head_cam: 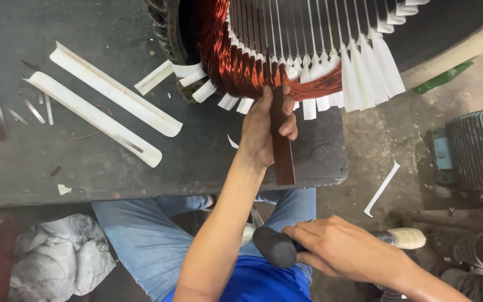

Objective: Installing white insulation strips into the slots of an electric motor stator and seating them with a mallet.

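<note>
Your left hand [264,131] grips closed around the brown flat bar [281,146], its tip against the copper winding [241,67] at 12 o'clock. Your right hand [336,249] wraps the black-headed mallet [275,246] (at 5 o'clock). This looks like the tamping step; a straight, gentle strike is needed.

The left hand [264,131] reaches far out, fingers curled shut. The right hand [339,249] stays low, closed in a fist.

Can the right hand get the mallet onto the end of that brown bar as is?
Probably yes. The right hand grips the mallet below the brown bar, whose lower end sticks out past the left hand, with nothing between them.
</note>
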